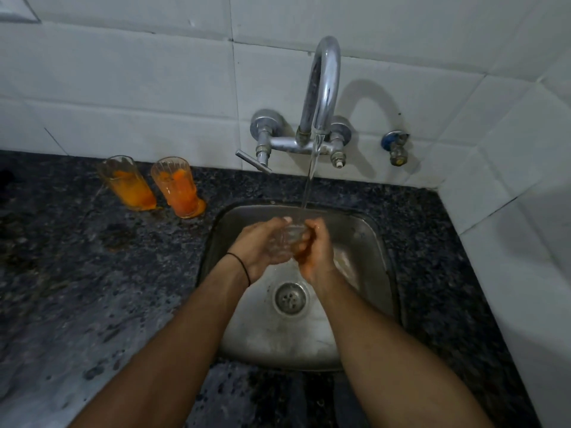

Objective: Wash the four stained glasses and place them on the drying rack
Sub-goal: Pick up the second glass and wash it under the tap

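Two bare forearms reach in from the near edge over a dark speckled stone counter [92,273], its polished surface mottled with wet patches and dull stains. Set into it is a rounded-square steel sink [364,230], matte and scuffed, with a round perforated drain [290,296] in its floor just below the wrists.

Over the basin, the left hand [256,247] and the right hand [315,251] wrap a clear ribbed glass [285,242] from either side, fingers curled tightly against its wall; both are closed on it. A thin black band [241,264] circles the left wrist. A narrow stream of water [307,193] falls onto the glass's rim.

The sink walls leave free space around the hands on all sides. To the left, the counter lies open up to two stained glasses near the wall: one smeared yellow-orange [128,183] and one smeared red-orange [177,188], standing just beside each other but apart, each with a little colour pooled at its base.

Farther back, a chrome gooseneck tap [323,88] rises from a wall-mounted mixer, its lever [251,160] pointing left. A small blue-capped valve [395,146] sits to its right. White glossy tiles [123,72] cover both walls, meeting in a corner on the right. No readable writing shows.
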